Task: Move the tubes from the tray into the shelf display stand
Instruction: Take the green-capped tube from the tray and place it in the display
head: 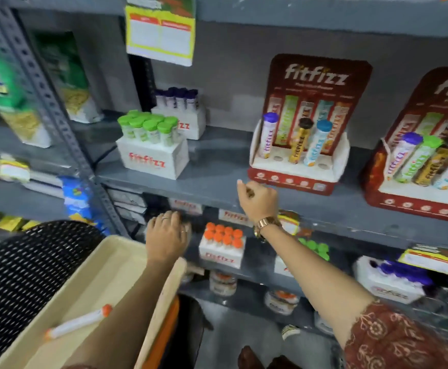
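A beige tray point(99, 265) sits low at the left with one white tube with an orange cap point(79, 322) lying in it. My left hand point(167, 235) curls over the tray's far rim, forearm across the tray. The red fitfizz display stand point(294, 177) stands on the grey shelf. It holds a purple-capped tube point(267, 137), a brown-capped tube point(298, 142) and a blue-capped tube point(316, 145), with two holes open. My right hand point(259, 201) hovers just below the stand's front left corner, fingers curled loosely, nothing visible in it.
A second, full display stand point(417, 182) is at the right. White fitfizz boxes of green-capped tubes point(151, 145) and purple-capped tubes point(183, 113) stand left on the same shelf. A box of orange-capped tubes point(221, 246) sits on the shelf below. A black mesh chair back point(31, 267) is beside the tray.
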